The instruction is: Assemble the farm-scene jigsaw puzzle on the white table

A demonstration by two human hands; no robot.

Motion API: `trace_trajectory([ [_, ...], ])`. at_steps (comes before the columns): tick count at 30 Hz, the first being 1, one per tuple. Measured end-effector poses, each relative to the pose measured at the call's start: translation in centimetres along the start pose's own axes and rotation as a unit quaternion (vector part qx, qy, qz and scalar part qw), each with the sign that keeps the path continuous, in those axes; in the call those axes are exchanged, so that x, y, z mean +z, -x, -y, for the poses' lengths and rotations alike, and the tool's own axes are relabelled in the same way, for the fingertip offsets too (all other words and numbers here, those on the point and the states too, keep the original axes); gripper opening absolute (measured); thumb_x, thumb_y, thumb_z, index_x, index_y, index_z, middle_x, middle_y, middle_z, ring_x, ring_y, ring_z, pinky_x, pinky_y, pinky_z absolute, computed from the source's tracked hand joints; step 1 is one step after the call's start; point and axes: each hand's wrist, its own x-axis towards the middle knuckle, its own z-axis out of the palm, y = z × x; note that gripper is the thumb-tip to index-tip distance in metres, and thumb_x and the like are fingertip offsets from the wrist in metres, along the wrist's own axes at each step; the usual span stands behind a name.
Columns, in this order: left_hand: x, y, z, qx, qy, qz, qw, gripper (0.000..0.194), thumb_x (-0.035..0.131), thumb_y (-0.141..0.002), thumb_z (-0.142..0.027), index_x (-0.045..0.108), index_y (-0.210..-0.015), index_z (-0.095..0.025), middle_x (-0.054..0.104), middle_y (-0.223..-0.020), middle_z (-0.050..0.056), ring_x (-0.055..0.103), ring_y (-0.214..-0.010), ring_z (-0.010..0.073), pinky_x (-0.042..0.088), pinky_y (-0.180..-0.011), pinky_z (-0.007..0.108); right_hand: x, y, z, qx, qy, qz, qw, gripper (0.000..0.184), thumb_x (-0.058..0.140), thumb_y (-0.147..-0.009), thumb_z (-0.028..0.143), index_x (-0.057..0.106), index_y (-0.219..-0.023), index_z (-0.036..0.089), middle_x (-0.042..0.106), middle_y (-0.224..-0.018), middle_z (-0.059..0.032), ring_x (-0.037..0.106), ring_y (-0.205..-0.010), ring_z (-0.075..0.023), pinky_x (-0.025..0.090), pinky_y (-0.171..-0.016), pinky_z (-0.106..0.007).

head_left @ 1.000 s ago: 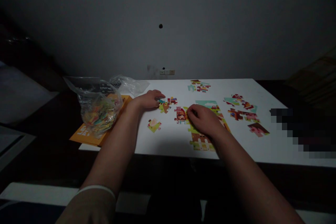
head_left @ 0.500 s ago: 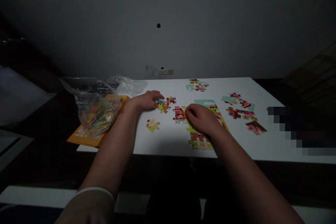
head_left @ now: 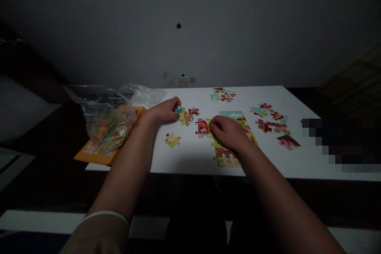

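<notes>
My left hand [head_left: 167,111] pinches a puzzle piece [head_left: 178,110] with teal on it, tilted up at the fingertips. Right below it lie loose pieces [head_left: 186,117] in green, brown and red. My right hand [head_left: 228,131] rests over the joined farm puzzle [head_left: 228,158], its fingers closed at the puzzle's left edge on a mostly hidden green puzzle piece [head_left: 212,122]. Touching or close beside those fingers is a piece with a red barn and a figure [head_left: 203,128]. Part of the joined picture is covered by the right hand and wrist.
A single piece [head_left: 173,139] lies nearer me on the white table [head_left: 184,158]. More pieces sit at the back [head_left: 223,95] and right [head_left: 272,121]. At left, a clear bag of pieces [head_left: 111,129] stands on an orange box [head_left: 86,154].
My left hand has closed and lifted slightly, with the teal puzzle piece now raised in its fingertips. The right hand stays in place; the view has shifted a little.
</notes>
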Motion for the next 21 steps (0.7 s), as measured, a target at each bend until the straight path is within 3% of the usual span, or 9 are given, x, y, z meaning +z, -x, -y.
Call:
trace_trajectory([
  [5, 0.2, -0.6, -0.5, 0.018, 0.024, -0.091, 0.995, 0.022, 0.075, -0.084, -0.035, 0.066, -0.101, -0.025, 0.075, -0.102, 0.007, 0.066, -0.092, 0.0242, 0.052, -0.082, 0.039, -0.1, 0.0, 0.2, 0.008, -0.002, 0.002, 1.0, 0.018, 0.056, -0.104, 0.026, 0.072, -0.096, 0.024, 0.08, -0.104, -0.012, 0.068, -0.09, -0.0274, 0.043, -0.078, -0.039],
  [8, 0.3, -1.1, -0.9, 0.003, 0.071, -0.155, 0.985, 0.018, 0.076, -0.087, -0.037, 0.069, -0.098, -0.024, 0.077, -0.102, 0.007, 0.067, -0.093, 0.0239, 0.054, -0.086, 0.039, -0.2, 0.0, 0.3, 0.013, -0.002, 0.002, 1.0, 0.018, 0.056, -0.104, 0.027, 0.073, -0.097, 0.024, 0.08, -0.103, -0.0116, 0.068, -0.09, -0.027, 0.042, -0.077, -0.038],
  [10, 0.5, -1.3, -1.5, 0.013, 0.128, -0.164, 0.978, 0.023, 0.079, -0.084, -0.034, 0.071, -0.102, -0.022, 0.077, -0.105, 0.007, 0.069, -0.095, 0.0229, 0.056, -0.087, 0.038, -0.2, 0.0, 0.4, 0.02, -0.002, -0.003, 1.0, 0.02, 0.055, -0.105, 0.028, 0.073, -0.097, 0.024, 0.08, -0.102, -0.0114, 0.068, -0.09, -0.027, 0.042, -0.077, -0.037],
  [13, 1.2, -1.1, -2.9, 0.049, 0.215, -0.093, 0.971, 0.036, 0.081, -0.079, -0.026, 0.073, -0.114, -0.021, 0.076, -0.099, 0.005, 0.069, -0.087, 0.0194, 0.056, -0.08, 0.034, -0.4, 0.0, 0.5, 0.05, -0.002, -0.027, 0.998, 0.026, 0.051, -0.109, 0.033, 0.073, -0.098, 0.024, 0.08, -0.099, -0.0114, 0.068, -0.089, -0.0272, 0.04, -0.075, -0.037],
  [18, 3.1, -0.1, -6.3, 0.082, 0.317, 0.123, 0.937, 0.033, 0.08, -0.085, -0.03, 0.073, -0.115, -0.019, 0.07, -0.075, -0.001, 0.059, -0.062, 0.0127, 0.045, -0.061, 0.026, -0.8, -0.1, 0.3, 0.123, -0.018, -0.131, 0.984, 0.035, 0.045, -0.112, 0.04, 0.072, -0.096, 0.025, 0.08, -0.096, -0.0104, 0.069, -0.089, -0.0277, 0.037, -0.073, -0.036],
  [21, 4.0, 0.4, -8.0, 0.102, 0.304, 0.167, 0.932, 0.031, 0.084, -0.084, -0.035, 0.073, -0.107, -0.018, 0.067, -0.068, -0.004, 0.053, -0.057, 0.0104, 0.038, -0.058, 0.023, -0.8, -0.2, 0.2, 0.136, -0.032, -0.172, 0.975, 0.036, 0.045, -0.112, 0.043, 0.072, -0.095, 0.026, 0.08, -0.097, -0.0097, 0.07, -0.091, -0.0281, 0.037, -0.074, -0.035],
])
